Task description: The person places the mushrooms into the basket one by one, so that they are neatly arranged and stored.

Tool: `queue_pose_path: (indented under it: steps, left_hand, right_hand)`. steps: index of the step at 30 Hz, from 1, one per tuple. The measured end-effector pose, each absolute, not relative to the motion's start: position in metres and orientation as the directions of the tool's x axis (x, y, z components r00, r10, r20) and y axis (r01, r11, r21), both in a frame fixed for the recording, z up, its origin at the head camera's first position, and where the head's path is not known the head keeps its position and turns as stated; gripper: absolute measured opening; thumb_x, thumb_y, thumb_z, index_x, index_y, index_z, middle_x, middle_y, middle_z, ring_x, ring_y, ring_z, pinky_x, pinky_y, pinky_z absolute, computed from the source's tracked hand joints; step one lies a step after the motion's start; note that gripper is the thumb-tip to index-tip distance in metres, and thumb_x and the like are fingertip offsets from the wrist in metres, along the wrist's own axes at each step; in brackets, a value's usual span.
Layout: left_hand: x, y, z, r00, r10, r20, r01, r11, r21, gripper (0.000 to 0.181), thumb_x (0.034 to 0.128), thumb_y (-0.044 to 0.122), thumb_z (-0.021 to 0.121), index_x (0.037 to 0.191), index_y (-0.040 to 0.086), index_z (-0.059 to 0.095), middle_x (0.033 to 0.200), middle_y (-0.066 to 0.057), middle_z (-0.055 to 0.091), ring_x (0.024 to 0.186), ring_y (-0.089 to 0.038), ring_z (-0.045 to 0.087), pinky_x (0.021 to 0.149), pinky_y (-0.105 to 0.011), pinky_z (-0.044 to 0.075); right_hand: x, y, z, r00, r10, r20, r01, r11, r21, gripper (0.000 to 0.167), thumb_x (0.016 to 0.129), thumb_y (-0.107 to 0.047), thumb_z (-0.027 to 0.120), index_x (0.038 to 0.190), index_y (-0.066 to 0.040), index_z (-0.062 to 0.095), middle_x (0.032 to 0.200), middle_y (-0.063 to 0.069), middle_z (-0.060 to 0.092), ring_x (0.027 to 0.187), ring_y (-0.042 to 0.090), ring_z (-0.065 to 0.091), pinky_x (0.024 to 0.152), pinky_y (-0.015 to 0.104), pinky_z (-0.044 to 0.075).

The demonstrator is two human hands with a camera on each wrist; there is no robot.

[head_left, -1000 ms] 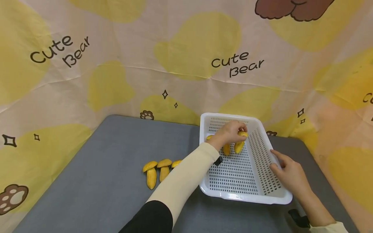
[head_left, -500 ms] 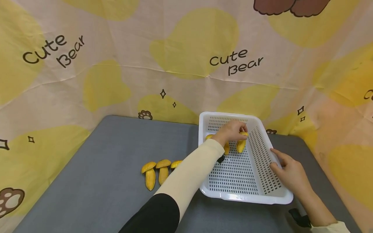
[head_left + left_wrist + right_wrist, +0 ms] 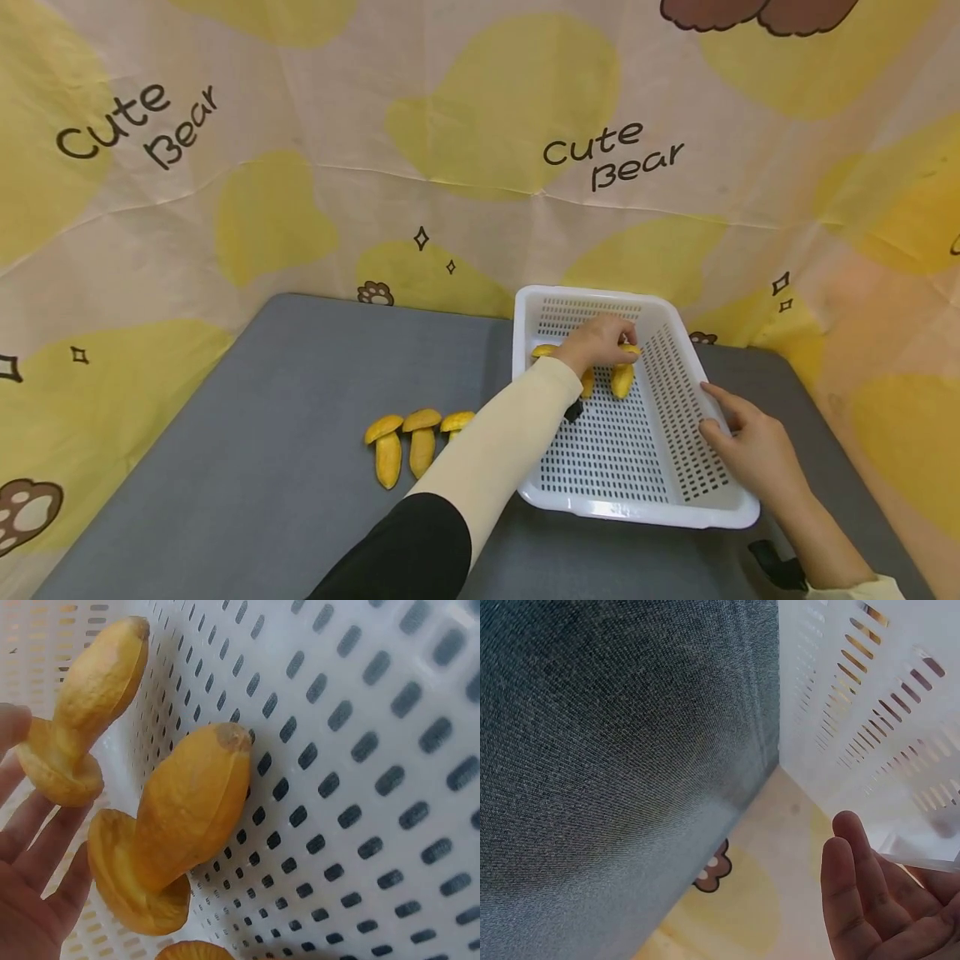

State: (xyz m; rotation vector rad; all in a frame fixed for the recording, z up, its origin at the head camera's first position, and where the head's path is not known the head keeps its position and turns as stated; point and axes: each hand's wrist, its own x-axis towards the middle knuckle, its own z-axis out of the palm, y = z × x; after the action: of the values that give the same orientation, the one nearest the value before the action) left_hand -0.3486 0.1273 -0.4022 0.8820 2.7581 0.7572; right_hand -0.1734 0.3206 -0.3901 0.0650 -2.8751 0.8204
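My left hand reaches into the white perforated basket and holds a yellow mushroom by its cap. In the left wrist view that mushroom has thumb and fingers about its cap, stem pointing away from the palm. Beside it lies a second mushroom, apart from the grip. A third mushroom barely shows at the bottom edge. The forearm partly hides these in the head view. My right hand holds the basket's right rim, thumb toward the inside, with several fingers extended outside below it.
Left of the basket, on the grey table, several mushrooms lie in a row, including a left one and a middle one. My left sleeve covers part of the row. A patterned cloth hangs behind the table.
The held mushroom's stem has swung from a slant to nearly straight and moved slightly right with my left hand. My right hand keeps its place on the rim.
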Motion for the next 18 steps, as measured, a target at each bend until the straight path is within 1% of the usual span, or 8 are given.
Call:
queue_pose_path:
  steps: [7,12,18]
  left_hand:
    - [-0.3496,0.1298,-0.4056,-0.821,0.570,-0.034,0.476,0.716,0.510,0.019,0.0899,0.034,0.067,0.107,0.024,0.068,0.105,0.010,0.063,0.091,-0.004,0.056,0.080,-0.018,0.046]
    - [-0.3491,0.1301,-0.4081,-0.838,0.542,-0.061,0.438,0.737,0.515,0.020,0.0894,0.034,0.067,0.106,0.024,0.068,0.103,0.010,0.063,0.089,-0.005,0.056,0.078,-0.019,0.046]
    - [-0.3487,0.1295,-0.4092,-0.841,0.536,-0.074,0.441,0.759,0.479,0.023,0.0907,0.038,0.065,0.110,0.025,0.067,0.107,0.010,0.064,0.090,-0.005,0.056,0.079,-0.020,0.046]
  right_hand:
    - [-0.1731,0.3212,-0.3900,-0.987,0.001,0.158,-0.083,0.849,-0.522,0.051,0.093,-0.016,0.052,0.142,-0.002,0.046,0.101,0.033,0.065,0.056,0.018,0.066,0.044,0.026,0.048]
    - [-0.1728,0.3215,-0.3907,-0.989,0.000,0.146,-0.077,0.848,-0.524,0.051,0.094,-0.017,0.051,0.142,-0.002,0.046,0.101,0.033,0.065,0.056,0.018,0.066,0.044,0.025,0.049]
    - [-0.1741,0.3216,-0.3899,-0.989,-0.003,0.146,-0.079,0.853,-0.516,0.051,0.094,-0.017,0.051,0.142,-0.002,0.046,0.102,0.033,0.064,0.056,0.018,0.065,0.044,0.025,0.048]
